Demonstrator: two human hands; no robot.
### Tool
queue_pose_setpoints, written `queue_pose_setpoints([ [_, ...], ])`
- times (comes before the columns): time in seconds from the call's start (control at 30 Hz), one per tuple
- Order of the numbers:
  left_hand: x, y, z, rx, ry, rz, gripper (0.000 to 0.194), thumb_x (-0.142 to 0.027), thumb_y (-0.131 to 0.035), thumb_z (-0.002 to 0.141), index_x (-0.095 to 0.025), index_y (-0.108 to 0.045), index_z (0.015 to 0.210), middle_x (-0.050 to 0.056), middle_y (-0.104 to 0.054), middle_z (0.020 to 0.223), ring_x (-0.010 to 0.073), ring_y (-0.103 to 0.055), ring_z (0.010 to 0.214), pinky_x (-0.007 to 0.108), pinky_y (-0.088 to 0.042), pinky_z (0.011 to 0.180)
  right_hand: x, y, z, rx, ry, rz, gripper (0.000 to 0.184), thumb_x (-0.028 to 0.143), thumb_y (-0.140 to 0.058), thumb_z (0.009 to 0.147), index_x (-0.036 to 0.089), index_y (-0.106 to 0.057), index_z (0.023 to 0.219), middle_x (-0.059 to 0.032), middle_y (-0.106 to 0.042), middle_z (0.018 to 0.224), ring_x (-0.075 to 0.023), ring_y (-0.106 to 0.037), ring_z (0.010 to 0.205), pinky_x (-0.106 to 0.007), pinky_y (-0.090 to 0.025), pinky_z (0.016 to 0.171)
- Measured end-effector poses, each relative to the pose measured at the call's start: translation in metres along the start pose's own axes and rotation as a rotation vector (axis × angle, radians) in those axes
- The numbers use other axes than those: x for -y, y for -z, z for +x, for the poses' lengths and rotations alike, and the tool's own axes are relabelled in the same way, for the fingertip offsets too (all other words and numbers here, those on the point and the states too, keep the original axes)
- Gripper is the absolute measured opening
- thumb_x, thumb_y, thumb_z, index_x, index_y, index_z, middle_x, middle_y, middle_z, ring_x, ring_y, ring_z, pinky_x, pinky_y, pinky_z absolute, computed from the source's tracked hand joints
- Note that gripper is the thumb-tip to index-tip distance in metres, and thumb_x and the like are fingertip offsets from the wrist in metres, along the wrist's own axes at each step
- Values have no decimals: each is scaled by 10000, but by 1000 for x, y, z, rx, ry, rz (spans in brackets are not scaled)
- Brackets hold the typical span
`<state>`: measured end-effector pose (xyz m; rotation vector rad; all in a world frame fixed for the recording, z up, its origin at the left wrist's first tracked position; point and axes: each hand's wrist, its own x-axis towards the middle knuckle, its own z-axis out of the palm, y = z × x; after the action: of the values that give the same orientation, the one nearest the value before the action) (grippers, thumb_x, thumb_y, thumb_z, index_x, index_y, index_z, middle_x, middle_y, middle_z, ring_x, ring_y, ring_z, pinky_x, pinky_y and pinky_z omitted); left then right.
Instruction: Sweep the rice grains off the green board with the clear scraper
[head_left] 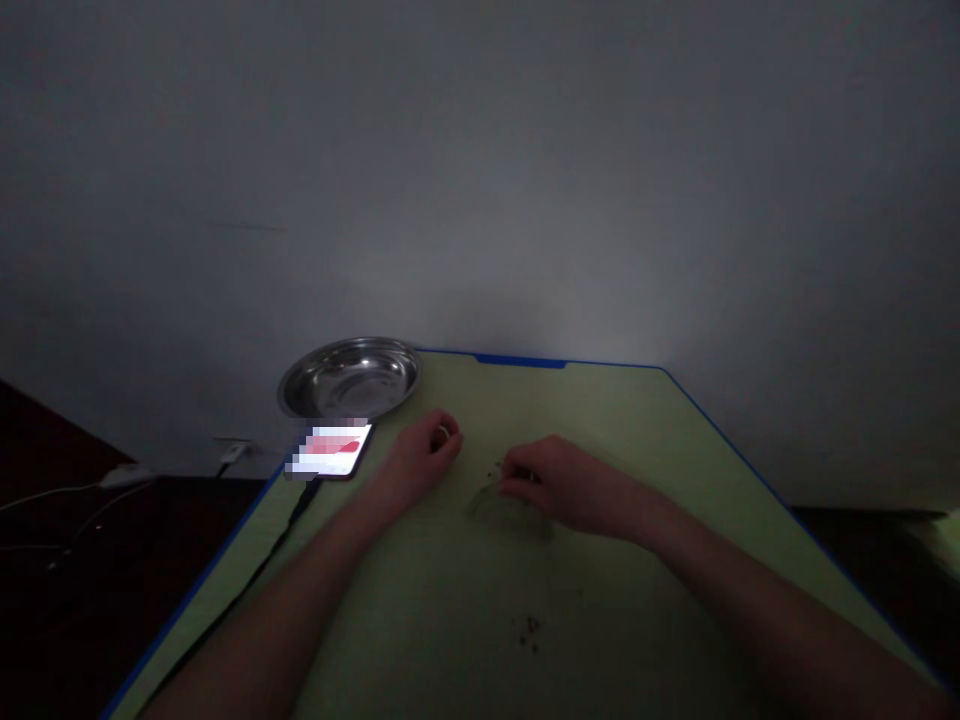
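Observation:
My left hand [424, 452] rests on the green table [600, 420], fingers curled into a pinch around something small and pale that I cannot make out. My right hand [555, 482] lies a little to the right of it, fingers bent down and pinched on a faint clear, rounded thing [504, 512] lying on the table; what it is stays too dim to tell. A few dark specks [496, 468] lie between the two hands. The room is dark.
A shiny metal bowl [350, 378] stands at the table's far left corner. A lit phone [334, 450] lies just in front of it, near the left edge. More dark crumbs [529, 630] lie nearer to me. A grey wall rises behind; cables [112, 480] trail on the dark floor at left.

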<state>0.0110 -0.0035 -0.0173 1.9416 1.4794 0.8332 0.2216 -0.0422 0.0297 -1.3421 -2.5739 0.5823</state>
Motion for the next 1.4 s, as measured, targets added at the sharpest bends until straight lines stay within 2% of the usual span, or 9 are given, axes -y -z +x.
queue_pose_setpoints([
  [0.1, 0, 1, 0, -21, 11, -31, 124, -310, -478, 783, -193, -518, 783, -43, -523, 575, 117, -464, 520, 234, -317, 493, 13, -15, 8, 19, 27, -14, 110, 255, -606, 840, 190, -687, 802, -25, -707, 772, -134, -597, 687, -231, -366, 601],
  [0.2, 0, 1, 0, -24, 12, -44, 120, -307, -480, 772, -193, -518, 767, -42, -524, 579, 120, -471, 528, 234, -318, 493, 8, -19, 17, -2, -5, -42, 122, 259, -604, 844, 178, -689, 810, -48, -710, 787, -150, -604, 700, -240, -367, 597],
  [0.6, -4, 3, 0, 2, 23, -9, 148, -336, -475, 783, -195, -519, 773, -42, -520, 577, 126, -474, 535, 238, -329, 495, -54, 3, 34, -122, -181, -98, 140, 237, -583, 865, 145, -679, 819, -83, -698, 798, -163, -590, 703, -260, -383, 617],
  [0.73, -2, 3, 1, 16, 21, 1, 165, -355, -464, 792, -198, -515, 789, -41, -528, 586, 126, -473, 529, 243, -335, 501, -61, 16, 28, -147, -215, -60, 129, 222, -588, 854, 146, -667, 785, -84, -697, 785, -162, -595, 695, -258, -391, 606],
  [0.9, -1, 3, 1, 27, 4, 7, 169, -355, -457, 796, -196, -512, 796, -30, -534, 601, 131, -481, 541, 245, -330, 503, -48, 37, -4, -110, -229, 83, 207, 259, -467, 920, 161, -615, 813, -33, -692, 747, -78, -542, 458, -214, -393, 476],
  [1.03, -4, 3, 1, 41, 19, 11, 162, -346, -453, 793, -195, -512, 796, -29, -535, 596, 125, -469, 524, 244, -327, 501, -40, 44, -53, -61, -257, 125, 165, 243, -507, 889, 176, -613, 782, 0, -655, 673, -81, -541, 455, -203, -387, 446],
  [1.13, -4, 3, 1, 44, 28, 23, 155, -334, -458, 782, -193, -519, 794, -20, -551, 615, 128, -483, 538, 249, -337, 512, -37, 38, -91, 13, -274, 97, 132, 250, -553, 869, 207, -663, 808, 11, -656, 687, -109, -578, 559, -223, -403, 519],
  [1.23, -4, 3, 3, 33, 25, 42, 152, -336, -467, 771, -195, -523, 782, -13, -564, 631, 138, -505, 568, 257, -352, 532, -35, 26, -115, 65, -295, 64, 151, 252, -558, 870, 224, -691, 803, 2, -676, 723, -126, -587, 612, -243, -403, 561],
  [1.4, -3, 4, 3, 34, 32, 45, 160, -348, -468, 772, -198, -523, 783, -17, -558, 617, 141, -507, 567, 257, -353, 525, -31, 6, -122, 61, -300, 41, 155, 217, -551, 872, 227, -695, 814, -8, -695, 776, -152, -611, 700, -263, -403, 622],
])
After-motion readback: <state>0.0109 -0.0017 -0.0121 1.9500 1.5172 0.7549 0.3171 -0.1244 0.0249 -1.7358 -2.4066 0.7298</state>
